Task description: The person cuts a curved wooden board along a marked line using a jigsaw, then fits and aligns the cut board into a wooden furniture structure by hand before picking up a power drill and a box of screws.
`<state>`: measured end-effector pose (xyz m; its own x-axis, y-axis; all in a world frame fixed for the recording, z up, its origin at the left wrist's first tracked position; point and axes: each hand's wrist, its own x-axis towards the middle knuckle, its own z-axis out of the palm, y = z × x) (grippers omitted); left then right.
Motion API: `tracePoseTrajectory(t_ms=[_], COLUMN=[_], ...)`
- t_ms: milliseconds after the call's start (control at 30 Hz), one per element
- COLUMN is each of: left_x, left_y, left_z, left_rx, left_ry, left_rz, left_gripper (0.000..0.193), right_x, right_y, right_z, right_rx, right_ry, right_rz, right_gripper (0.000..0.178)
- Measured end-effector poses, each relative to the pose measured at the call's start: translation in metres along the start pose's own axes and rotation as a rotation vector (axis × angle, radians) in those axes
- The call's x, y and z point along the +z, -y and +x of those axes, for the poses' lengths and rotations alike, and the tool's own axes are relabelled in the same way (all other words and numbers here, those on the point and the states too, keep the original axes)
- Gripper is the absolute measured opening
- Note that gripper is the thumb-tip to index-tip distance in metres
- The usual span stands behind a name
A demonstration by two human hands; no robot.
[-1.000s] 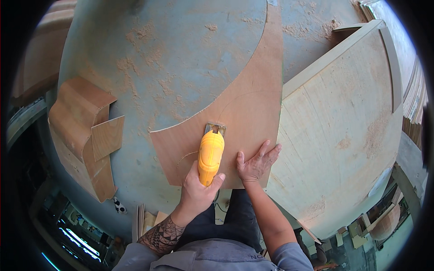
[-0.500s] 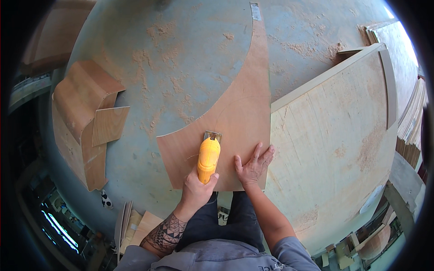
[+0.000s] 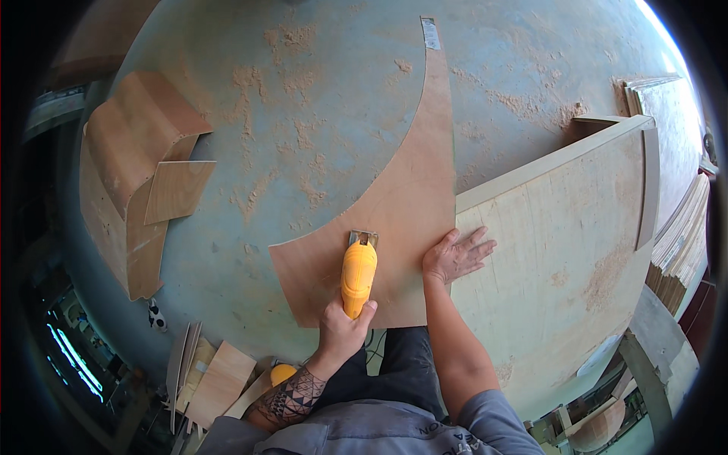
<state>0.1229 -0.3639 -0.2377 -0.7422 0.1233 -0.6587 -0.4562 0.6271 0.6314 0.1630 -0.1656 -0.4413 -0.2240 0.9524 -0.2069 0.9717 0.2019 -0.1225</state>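
Observation:
My left hand (image 3: 343,327) is wrapped round the rear of a yellow jigsaw (image 3: 359,274), whose metal base rests on a thin brown plywood sheet (image 3: 406,193). This sheet has a concave curved left edge, a wide near end and a narrow far tip bearing a pale label. At its right edge my right hand (image 3: 457,256) lies flat with fingers spread, the fingertips reaching over a pale wooden panel (image 3: 557,250). The saw's blade is hidden.
A curved plywood piece (image 3: 140,144) stands on the left with a small flat board leaning on it. Sawdust (image 3: 303,136) is scattered over the grey-blue floor (image 3: 334,45). Stacked boards (image 3: 677,246) line the far right. Wood offcuts (image 3: 224,383) lie at lower left.
My right hand has slid right from the sheet's surface to its edge. The jigsaw and my left hand have shifted slightly right and nearer in the picture, while the whole view has turned a little.

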Motion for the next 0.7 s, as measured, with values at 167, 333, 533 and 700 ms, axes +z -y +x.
tracePoseTrajectory(t_ms=[167, 333, 533, 700], left_x=[0.006, 0.004, 0.004, 0.000], left_y=[-0.006, -0.015, -0.016, -0.025], left_z=[0.005, 0.008, 0.012, 0.017], left_rx=[0.008, 0.003, 0.056, 0.022], left_ry=[-0.077, -0.096, -0.104, -0.111], left_rz=[0.086, 0.130, 0.129, 0.137], left_gripper=[0.030, 0.028, 0.026, 0.025], right_x=[0.001, -0.003, -0.003, -0.003], right_y=[-0.003, -0.004, -0.009, -0.008], right_z=[-0.004, -0.006, -0.005, -0.005], right_rx=[-0.033, -0.069, -0.101, -0.104], right_ry=[-0.026, -0.009, -0.016, 0.001], right_rz=[-0.023, 0.004, -0.008, -0.003], right_gripper=[0.085, 0.091, 0.094, 0.095])
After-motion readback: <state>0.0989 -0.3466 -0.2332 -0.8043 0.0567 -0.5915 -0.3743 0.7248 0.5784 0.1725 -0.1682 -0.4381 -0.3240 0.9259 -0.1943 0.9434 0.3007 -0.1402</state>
